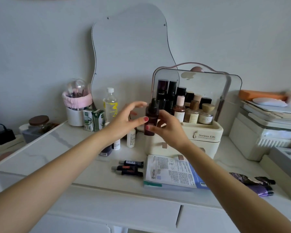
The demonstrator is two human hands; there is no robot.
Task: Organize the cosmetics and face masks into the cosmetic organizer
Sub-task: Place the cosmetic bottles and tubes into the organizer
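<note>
Centre of frame: dark brown glass dropper bottle with black bulb cap [151,117], upright, raised above the white marble-veined tabletop [60,145], just left of the cream plastic cosmetic organizer with clear hinged lid [207,132]. Right hand [170,130] closed around the bottle's lower right side, thumb pressed on its front. Left hand [124,119] spread open, fingers extended, thumb tip touching or nearly touching the bottle's left edge; nothing gripped.

Right of centre: organizer lid raised, pink carry handle on top; upper compartment crowded with upright dark and amber bottles [183,105], several with wooden caps; drawers below with pink pull tabs, partly hidden behind the right wrist.

Lower centre: flat stack of printed face mask packets [171,172] lying directly in front of the organizer drawers. Just left of the stack: three small black tubes [129,168] laid side by side. Behind the left wrist: small white bottles [131,137] standing, partly hidden.

Upper centre: wavy-edged frameless mirror [129,47] against the wall. Left of centre: clear plastic water bottle with white cap [110,105], two green-and-white cartons [92,120], white brush holder with clear dome and pink band [76,105].

Lower right: crumpled purple sachets [255,184] on the tabletop.
</note>
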